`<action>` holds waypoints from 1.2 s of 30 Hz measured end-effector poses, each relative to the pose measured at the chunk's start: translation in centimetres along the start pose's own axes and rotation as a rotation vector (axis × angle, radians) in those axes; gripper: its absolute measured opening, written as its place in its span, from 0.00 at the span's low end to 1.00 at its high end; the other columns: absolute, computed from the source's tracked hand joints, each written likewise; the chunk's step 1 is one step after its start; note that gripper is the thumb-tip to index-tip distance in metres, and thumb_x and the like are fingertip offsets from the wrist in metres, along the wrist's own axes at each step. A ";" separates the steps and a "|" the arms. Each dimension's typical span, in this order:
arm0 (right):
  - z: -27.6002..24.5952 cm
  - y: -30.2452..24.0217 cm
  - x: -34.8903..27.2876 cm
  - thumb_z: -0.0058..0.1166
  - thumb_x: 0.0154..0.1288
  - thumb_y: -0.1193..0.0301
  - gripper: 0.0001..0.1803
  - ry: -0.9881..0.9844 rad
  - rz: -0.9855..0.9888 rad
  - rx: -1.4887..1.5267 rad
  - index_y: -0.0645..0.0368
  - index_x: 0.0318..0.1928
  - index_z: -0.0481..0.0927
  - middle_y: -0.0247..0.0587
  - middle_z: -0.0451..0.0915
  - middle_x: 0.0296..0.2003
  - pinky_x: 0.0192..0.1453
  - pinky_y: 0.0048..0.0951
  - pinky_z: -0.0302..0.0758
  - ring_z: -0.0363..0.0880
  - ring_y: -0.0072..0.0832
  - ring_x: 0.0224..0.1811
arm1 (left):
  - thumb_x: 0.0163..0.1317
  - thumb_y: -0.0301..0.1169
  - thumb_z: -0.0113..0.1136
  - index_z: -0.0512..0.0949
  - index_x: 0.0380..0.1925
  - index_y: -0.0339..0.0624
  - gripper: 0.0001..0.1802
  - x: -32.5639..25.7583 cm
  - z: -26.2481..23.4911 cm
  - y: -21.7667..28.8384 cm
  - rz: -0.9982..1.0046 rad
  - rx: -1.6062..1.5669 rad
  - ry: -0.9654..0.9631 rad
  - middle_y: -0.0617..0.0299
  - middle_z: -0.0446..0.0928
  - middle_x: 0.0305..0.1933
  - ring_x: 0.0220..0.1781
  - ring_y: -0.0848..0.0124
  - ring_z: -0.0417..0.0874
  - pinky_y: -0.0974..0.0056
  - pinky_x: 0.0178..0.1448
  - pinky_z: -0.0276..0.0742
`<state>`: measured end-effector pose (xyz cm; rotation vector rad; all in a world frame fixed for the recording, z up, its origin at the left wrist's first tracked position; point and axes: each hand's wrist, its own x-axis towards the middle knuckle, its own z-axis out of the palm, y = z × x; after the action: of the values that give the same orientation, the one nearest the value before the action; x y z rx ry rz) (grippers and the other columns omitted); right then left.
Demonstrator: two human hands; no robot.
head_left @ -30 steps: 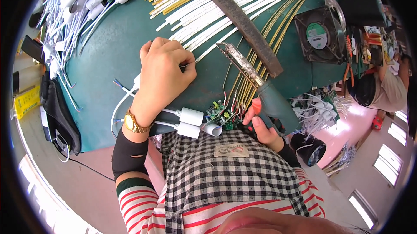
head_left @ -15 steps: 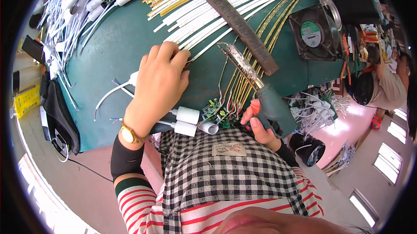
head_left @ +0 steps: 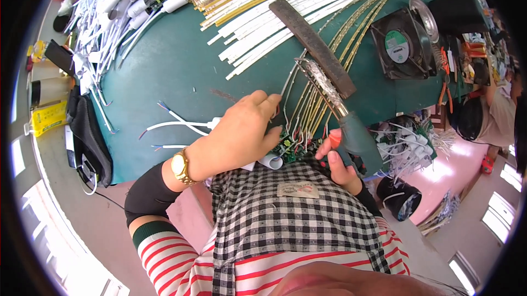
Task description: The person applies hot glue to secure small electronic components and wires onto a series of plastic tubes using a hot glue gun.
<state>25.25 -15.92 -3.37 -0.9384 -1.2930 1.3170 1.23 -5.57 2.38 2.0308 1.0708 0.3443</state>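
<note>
My left hand (head_left: 244,131), with a gold watch (head_left: 180,166) at the wrist, is closed just left of the green circuit boards (head_left: 286,148). Its thumb and fingers nearly meet; what sits between them is mostly covered. My right hand (head_left: 341,171) is closed about the dark handle of a soldering iron (head_left: 358,139), which partly covers it. A small orange-red piece (head_left: 335,138) shows by those fingers. The iron's metal barrel points up-left, near a dark metal bar (head_left: 315,46). White cables (head_left: 178,124) stick out from under my left hand. A white tube (head_left: 272,161) is by the apron.
White and yellow strips (head_left: 258,27) fan across the far table, some running down to the boards. White tubes with cables (head_left: 140,7) are heaped at far left. A black fan (head_left: 401,49) stands at right, beyond more wired boards (head_left: 403,142). Another person (head_left: 497,109) sits farther right.
My left hand has moved right and nearer, from the ends of the white strips to beside the circuit boards. The soldering iron has shifted slightly right. The whole view has shifted a little.
</note>
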 end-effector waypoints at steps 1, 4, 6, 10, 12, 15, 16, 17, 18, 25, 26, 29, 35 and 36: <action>-0.2 0.2 -0.4 0.47 0.68 0.77 0.25 0.024 0.016 -0.010 0.61 0.65 0.63 0.42 0.74 0.33 0.39 0.30 0.75 0.75 0.27 0.32 | 0.53 0.27 0.63 0.73 0.53 0.33 0.25 0.1 -0.2 0.0 0.002 -0.027 -0.023 0.48 0.73 0.40 0.42 0.50 0.77 0.55 0.46 0.76; -0.5 0.1 -1.0 0.47 0.68 0.77 0.25 0.067 0.022 -0.013 0.60 0.65 0.63 0.43 0.75 0.33 0.38 0.29 0.74 0.75 0.27 0.32 | 0.54 0.28 0.64 0.74 0.52 0.36 0.23 2.1 -3.8 -3.2 0.203 0.284 -0.015 0.48 0.74 0.44 0.44 0.50 0.77 0.53 0.50 0.75; -0.5 -0.1 -1.3 0.45 0.69 0.74 0.21 0.053 0.078 -0.072 0.62 0.61 0.61 0.42 0.73 0.36 0.41 0.33 0.77 0.75 0.29 0.34 | 0.54 0.30 0.63 0.77 0.49 0.41 0.20 4.1 -6.5 -8.0 0.109 0.513 0.550 0.49 0.75 0.43 0.45 0.51 0.77 0.52 0.49 0.75; -0.6 0.0 -1.3 0.45 0.69 0.75 0.22 0.033 0.062 -0.035 0.62 0.61 0.62 0.42 0.73 0.36 0.40 0.33 0.77 0.75 0.28 0.34 | 0.54 0.31 0.64 0.78 0.45 0.44 0.16 7.1 -11.9 -14.4 -0.001 0.759 0.742 0.53 0.75 0.46 0.49 0.52 0.75 0.53 0.50 0.74; -0.3 0.4 -1.2 0.47 0.68 0.75 0.23 0.052 0.036 -0.031 0.62 0.63 0.62 0.42 0.74 0.34 0.39 0.31 0.76 0.75 0.27 0.32 | 0.54 0.31 0.65 0.78 0.43 0.45 0.15 7.7 -12.0 -14.7 0.021 0.827 0.738 0.54 0.74 0.47 0.49 0.53 0.74 0.53 0.50 0.74; 0.2 0.3 -0.7 0.48 0.68 0.76 0.25 0.049 0.019 -0.033 0.61 0.65 0.63 0.41 0.74 0.33 0.37 0.29 0.75 0.75 0.26 0.30 | 0.54 0.30 0.64 0.77 0.37 0.45 0.10 7.8 -11.9 -15.5 0.103 0.789 0.718 0.57 0.73 0.45 0.48 0.55 0.74 0.54 0.48 0.73; 0.4 0.2 -0.5 0.48 0.67 0.76 0.25 0.028 0.025 -0.042 0.61 0.64 0.64 0.40 0.74 0.32 0.37 0.29 0.75 0.74 0.26 0.30 | 0.54 0.30 0.64 0.77 0.37 0.45 0.10 7.4 -12.2 -15.9 0.104 0.789 0.717 0.57 0.73 0.45 0.48 0.55 0.74 0.54 0.48 0.73; 0.4 0.2 -0.4 0.48 0.67 0.76 0.25 0.032 0.026 -0.044 0.61 0.64 0.64 0.40 0.74 0.32 0.37 0.29 0.75 0.74 0.26 0.30 | 0.53 0.29 0.63 0.76 0.35 0.45 0.09 7.2 -12.4 -15.8 0.114 0.715 0.676 0.58 0.73 0.45 0.47 0.56 0.75 0.55 0.47 0.73; 0.3 0.3 -0.4 0.47 0.67 0.76 0.25 0.009 0.022 -0.045 0.61 0.65 0.64 0.40 0.74 0.33 0.37 0.29 0.74 0.74 0.26 0.30 | 0.53 0.27 0.62 0.76 0.34 0.45 0.08 6.8 -12.6 -15.6 0.122 0.643 0.636 0.58 0.73 0.44 0.45 0.57 0.76 0.55 0.47 0.72; 0.0 0.4 -0.6 0.46 0.67 0.77 0.27 -0.005 0.001 -0.049 0.59 0.66 0.63 0.39 0.73 0.32 0.38 0.30 0.73 0.73 0.25 0.30 | 0.44 0.21 0.57 0.73 0.27 0.40 0.08 -1.3 -12.5 -9.6 -0.104 0.519 0.410 0.56 0.72 0.34 0.38 0.56 0.76 0.56 0.44 0.71; 0.0 0.5 -0.4 0.46 0.67 0.77 0.27 -0.018 -0.002 -0.026 0.59 0.66 0.63 0.39 0.73 0.32 0.38 0.30 0.73 0.73 0.25 0.30 | 0.43 0.21 0.57 0.73 0.26 0.40 0.08 -2.8 -12.3 -9.2 -0.201 0.380 0.246 0.55 0.72 0.33 0.37 0.55 0.75 0.56 0.44 0.71; 0.4 -0.4 -0.3 0.47 0.68 0.76 0.27 -0.010 0.032 -0.049 0.58 0.67 0.62 0.39 0.72 0.32 0.38 0.30 0.73 0.72 0.25 0.30 | 0.49 0.23 0.61 0.71 0.26 0.36 0.07 -3.9 -10.0 -8.9 0.011 0.436 0.231 0.53 0.69 0.29 0.31 0.55 0.71 0.57 0.36 0.69; 0.7 0.0 0.0 0.47 0.67 0.77 0.26 -0.085 0.088 -0.046 0.62 0.65 0.63 0.38 0.72 0.32 0.39 0.29 0.74 0.73 0.25 0.30 | 0.62 0.29 0.61 0.73 0.28 0.35 0.10 -2.9 -9.9 -8.7 -0.205 0.368 0.326 0.55 0.70 0.30 0.30 0.58 0.71 0.61 0.37 0.69; 0.7 -0.1 0.1 0.47 0.67 0.77 0.26 -0.085 0.088 -0.050 0.62 0.65 0.63 0.38 0.72 0.32 0.39 0.29 0.74 0.73 0.25 0.30 | 0.65 0.29 0.59 0.73 0.30 0.35 0.09 -2.7 -10.0 -8.9 -0.210 0.336 0.331 0.55 0.71 0.31 0.30 0.60 0.72 0.62 0.37 0.70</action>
<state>24.55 -15.97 -3.21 -0.9927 -1.3686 1.4108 -10.98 0.44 2.46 2.1724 1.6241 0.4228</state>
